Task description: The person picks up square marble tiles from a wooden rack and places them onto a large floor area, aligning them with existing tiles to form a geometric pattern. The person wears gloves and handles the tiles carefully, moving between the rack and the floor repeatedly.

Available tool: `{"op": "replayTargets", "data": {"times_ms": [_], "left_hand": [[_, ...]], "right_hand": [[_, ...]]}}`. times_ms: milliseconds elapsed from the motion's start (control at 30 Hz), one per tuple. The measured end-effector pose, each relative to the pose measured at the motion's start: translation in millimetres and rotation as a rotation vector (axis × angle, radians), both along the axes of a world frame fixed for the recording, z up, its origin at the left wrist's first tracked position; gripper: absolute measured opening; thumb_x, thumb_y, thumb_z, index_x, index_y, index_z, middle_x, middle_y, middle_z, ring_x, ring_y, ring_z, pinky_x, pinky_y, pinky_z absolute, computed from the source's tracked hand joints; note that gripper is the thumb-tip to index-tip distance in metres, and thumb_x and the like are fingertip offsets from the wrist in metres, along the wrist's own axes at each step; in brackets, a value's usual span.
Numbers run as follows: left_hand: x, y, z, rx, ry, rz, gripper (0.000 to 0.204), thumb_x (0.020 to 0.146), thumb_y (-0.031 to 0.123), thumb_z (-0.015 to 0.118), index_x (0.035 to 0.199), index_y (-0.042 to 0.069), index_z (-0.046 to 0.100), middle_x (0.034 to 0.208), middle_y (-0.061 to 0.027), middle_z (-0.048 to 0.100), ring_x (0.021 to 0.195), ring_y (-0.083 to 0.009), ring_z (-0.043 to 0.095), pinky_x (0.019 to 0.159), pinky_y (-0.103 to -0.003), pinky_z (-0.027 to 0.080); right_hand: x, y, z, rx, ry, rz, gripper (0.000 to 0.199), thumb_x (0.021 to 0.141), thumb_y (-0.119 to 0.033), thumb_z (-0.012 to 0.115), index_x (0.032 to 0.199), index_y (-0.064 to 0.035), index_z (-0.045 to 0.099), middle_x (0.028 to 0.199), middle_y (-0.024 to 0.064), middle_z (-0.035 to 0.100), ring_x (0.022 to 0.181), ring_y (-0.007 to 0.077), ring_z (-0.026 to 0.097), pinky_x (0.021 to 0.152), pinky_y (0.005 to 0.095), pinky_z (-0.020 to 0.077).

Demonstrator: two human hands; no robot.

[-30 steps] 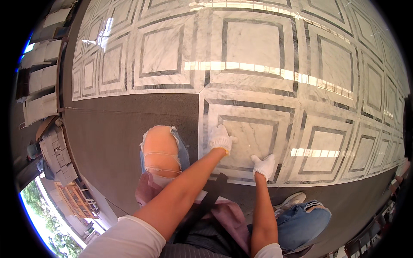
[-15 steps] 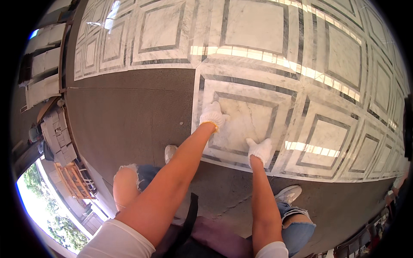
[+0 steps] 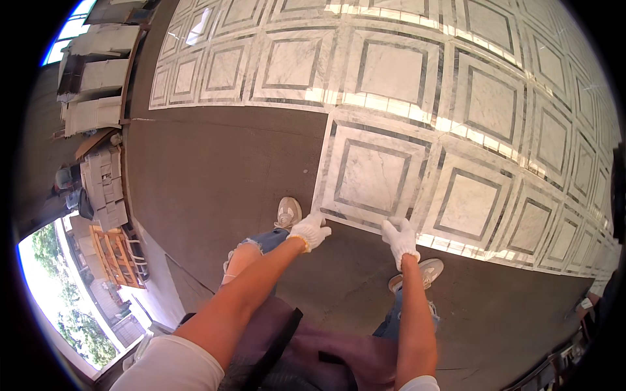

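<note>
Brown floor (image 3: 222, 150) | marble panel (image 3: 373, 171) | near edge at left hand (image 3: 310, 232), right hand (image 3: 401, 241)

Left grip (image 3: 310, 233): contact with tile (image 3: 372, 173) unclear. Right sleeve (image 3: 418, 383) cut by lower edge.

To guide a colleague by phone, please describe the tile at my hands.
Find the large field of pale framed tiles beside the brown floor. In its nearest row, take the left-end tile, with the gloved left hand and right hand at its near edge. Unlike its row neighbours, it has brown floor on its left.
</note>
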State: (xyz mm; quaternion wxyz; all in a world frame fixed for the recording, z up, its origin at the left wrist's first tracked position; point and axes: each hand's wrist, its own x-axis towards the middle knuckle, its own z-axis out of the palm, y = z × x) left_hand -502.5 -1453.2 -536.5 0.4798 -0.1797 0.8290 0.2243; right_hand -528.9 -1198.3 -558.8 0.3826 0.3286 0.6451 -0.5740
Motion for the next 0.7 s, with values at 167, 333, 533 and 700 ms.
{"op": "replayTargets", "data": {"times_ms": [167, 333, 533, 700], "left_hand": [[58.6, 65.7, 135.3, 0.142, -0.024, 0.123, 0.049, 0.085, 0.039, 0.059, 0.117, 0.002, 0.055, 0.117, -0.0180, 0.060, 0.111, -0.0319, 0.057, 0.095, -0.038, 0.043], [92.6, 91.4, 295.7, 0.163, 0.209, 0.374, 0.041, 0.086, 0.029, 0.062, 0.118, 0.004, 0.055, 0.107, -0.0155, 0.064, 0.103, -0.0285, 0.061, 0.090, -0.036, 0.046], [176.6, 66.7, 423.8, -0.263, 0.527, 0.656, 0.038, 0.084, 0.026, 0.062, 0.115, 0.005, 0.056, 0.096, -0.0152, 0.065, 0.092, -0.0282, 0.063, 0.083, -0.036, 0.048], [242.3, 82.9, 453.7, -0.307, 0.318, 0.635, 0.052, 0.082, 0.033, 0.061, 0.125, 0.005, 0.049, 0.100, -0.0150, 0.063, 0.097, -0.0307, 0.061, 0.088, -0.039, 0.046]], "right_hand": [[54.8, 54.6, 135.0, -0.080, -0.046, -0.292, 0.036, 0.088, -0.020, 0.064, 0.114, 0.0038, 0.054, 0.099, 0.0135, 0.062, 0.083, 0.0196, 0.065, 0.072, 0.0296, 0.0551], [121.7, 157.8, 258.0, -0.051, -0.079, -0.329, 0.029, 0.090, -0.018, 0.060, 0.111, 0.0014, 0.054, 0.095, 0.0095, 0.061, 0.079, 0.0176, 0.064, 0.071, 0.0312, 0.0563], [176.7, 305.1, 388.8, 0.091, -0.074, -0.245, 0.030, 0.089, -0.017, 0.061, 0.111, 0.0022, 0.055, 0.090, 0.0094, 0.061, 0.075, 0.0181, 0.064, 0.068, 0.0323, 0.0570], [227.8, 389.5, 439.0, 0.261, -0.123, -0.192, 0.028, 0.088, -0.019, 0.059, 0.108, 0.0014, 0.058, 0.089, 0.0096, 0.063, 0.073, 0.0172, 0.064, 0.064, 0.0314, 0.0565]]}}
